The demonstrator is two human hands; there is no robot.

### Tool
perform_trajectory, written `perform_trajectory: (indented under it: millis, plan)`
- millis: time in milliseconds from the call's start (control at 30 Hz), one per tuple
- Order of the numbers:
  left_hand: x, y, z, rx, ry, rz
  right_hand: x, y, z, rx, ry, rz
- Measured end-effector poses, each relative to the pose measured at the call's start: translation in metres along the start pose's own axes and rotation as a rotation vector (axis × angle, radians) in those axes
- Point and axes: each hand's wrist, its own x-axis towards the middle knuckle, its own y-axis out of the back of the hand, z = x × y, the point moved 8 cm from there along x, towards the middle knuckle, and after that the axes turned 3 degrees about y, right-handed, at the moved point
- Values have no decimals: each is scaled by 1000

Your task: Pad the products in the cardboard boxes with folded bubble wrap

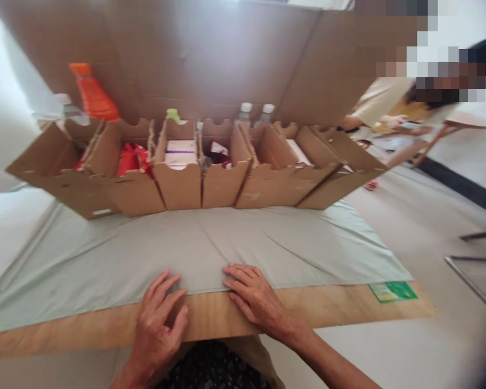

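My left hand (160,316) is over the front edge of the wooden table (206,313), fingers apart and holding nothing. To its right, my right hand (253,297) lies with fingers stretched onto the pale green cloth (210,243) that covers the tabletop. Beyond both hands stands a row of several open cardboard boxes (182,189). Red packets (132,159) show inside one of them, and pale boxes with a purple stripe (180,153) inside another. Dark and red packaging (221,154) sits in the box right of that.
Behind the row rises a large cardboard panel (210,59). An orange bottle (95,97) and clear bottles with white caps (245,112) stand between. A green label (392,292) is at the table's right corner. People (389,108) sit at the right, near a metal-legged chair (473,281).
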Motion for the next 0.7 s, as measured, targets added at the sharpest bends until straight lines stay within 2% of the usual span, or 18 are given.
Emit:
perform_trajectory:
  millis: [100,267,367,433,533,600,700]
  plan:
    - [-2,-4,-1,35,-88,7,-26,56,35,-67,-74,129]
    - [-5,-12,1,126,-209,-19,-57,194,135,-427,-405,471]
    - [-9,-15,-3,183,-249,-35,-48,253,187,-635,-533,488]
    - [-12,-18,-8,219,-267,-67,-30,271,215,-690,-554,418]
    - [-16,-20,-13,264,-297,-84,-5,272,246,-668,-572,279]
    - [-18,-19,-16,283,-309,-83,2,263,254,-649,-566,210]
    - [-17,-18,-22,284,-294,-73,-5,248,249,-658,-501,185]
